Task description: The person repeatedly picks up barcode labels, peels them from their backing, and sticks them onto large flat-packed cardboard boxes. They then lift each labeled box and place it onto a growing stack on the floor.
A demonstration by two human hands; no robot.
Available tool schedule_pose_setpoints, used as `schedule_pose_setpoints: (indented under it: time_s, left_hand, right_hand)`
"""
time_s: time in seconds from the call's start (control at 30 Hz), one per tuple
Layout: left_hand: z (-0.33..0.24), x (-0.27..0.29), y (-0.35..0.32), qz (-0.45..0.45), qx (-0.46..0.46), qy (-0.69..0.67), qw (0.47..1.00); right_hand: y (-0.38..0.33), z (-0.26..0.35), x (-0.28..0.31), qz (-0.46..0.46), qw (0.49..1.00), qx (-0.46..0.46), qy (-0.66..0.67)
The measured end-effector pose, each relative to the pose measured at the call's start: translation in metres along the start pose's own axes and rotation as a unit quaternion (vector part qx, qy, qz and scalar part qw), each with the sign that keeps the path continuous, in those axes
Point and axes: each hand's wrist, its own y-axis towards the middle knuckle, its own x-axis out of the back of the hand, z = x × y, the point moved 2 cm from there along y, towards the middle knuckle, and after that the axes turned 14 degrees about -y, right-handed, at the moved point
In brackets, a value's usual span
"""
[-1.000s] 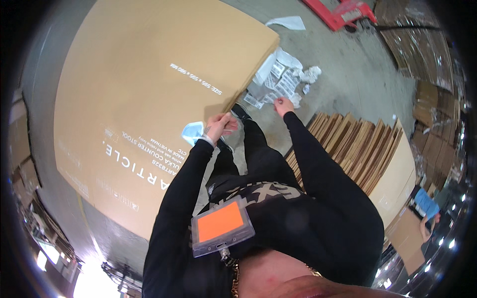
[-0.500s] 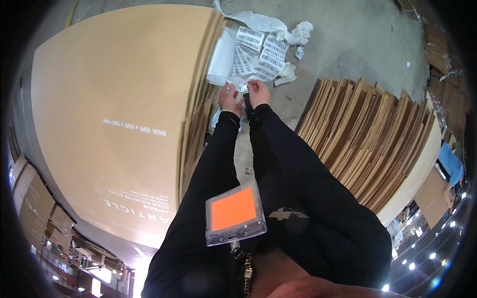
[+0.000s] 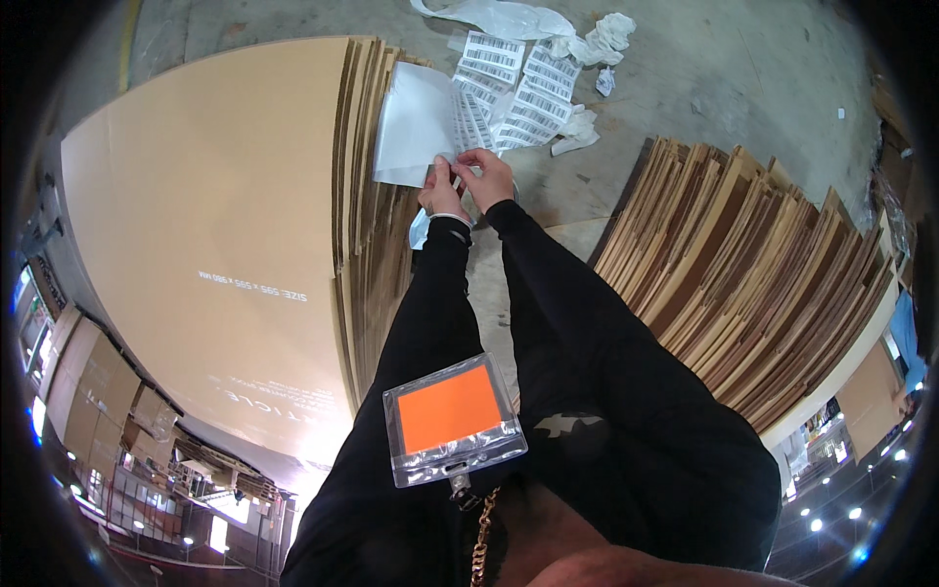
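A plain white sheet [image 3: 416, 117] is gripped near its lower right corner by my left hand [image 3: 445, 196], its thumb raised. Against that thumb, the fingers of my right hand [image 3: 489, 182] close in a pinch; whatever lies between them is too small to make out. Just past my hands, several white sheets of printed barcode labels [image 3: 533, 106] lie overlapping on the floor. A pale blue-white piece [image 3: 419, 231] shows beside my left wrist, partly hidden by the arm.
Tall flattened cardboard cartons [image 3: 205, 196] stand in a stack close on my left. To my right leans a row of flat cardboard sheets [image 3: 724, 264]. Crumpled white paper [image 3: 602, 39] and a strip of white backing [image 3: 499, 18] litter the concrete floor [image 3: 704, 78].
Both hands have come closer together and shifted slightly left. The white sheet now shows broader and flatter, in front of the carton edges. My view has turned a little.
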Motion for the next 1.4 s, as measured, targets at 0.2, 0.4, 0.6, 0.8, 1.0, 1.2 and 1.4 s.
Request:
schedule_pose_setpoints:
  time_s: [0.2, 0.4, 0.6, 0.8, 1.0, 1.2, 1.4]
  left_hand:
    - [0.004, -0.003, -0.004, -0.003, 0.025, 0.0, 1.0]
    - [0.006, -0.006, -0.006, 0.013, -0.01, 0.015, 1.0]
    - [0.007, -0.006, -0.005, 0.01, -0.025, 0.012, 1.0]
    - [0.003, -0.012, -0.009, 0.005, -0.025, 0.027, 0.999]
    - [0.004, -0.011, -0.013, -0.006, -0.025, 0.043, 0.999]
    - [-0.004, -0.021, -0.021, -0.012, -0.017, 0.093, 0.995]
    - [-0.027, 0.033, -0.045, -0.032, -0.094, 0.218, 0.971]
  right_hand:
    - [0.002, -0.008, 0.004, 0.007, 0.999, -0.032, -0.012]
    - [0.002, -0.011, 0.005, 0.006, 0.999, -0.027, -0.019]
    - [0.0, -0.006, 0.003, 0.019, 0.998, -0.05, 0.032]
    - [0.008, -0.018, 0.0, 0.037, 0.993, -0.057, 0.101]
    - [0.008, -0.012, 0.011, 0.047, 0.994, -0.065, 0.068]
    - [0.032, -0.077, 0.043, -0.041, 0.998, -0.025, -0.034]
    - [-0.015, -0.141, 0.223, -0.067, 0.834, -0.429, -0.342]
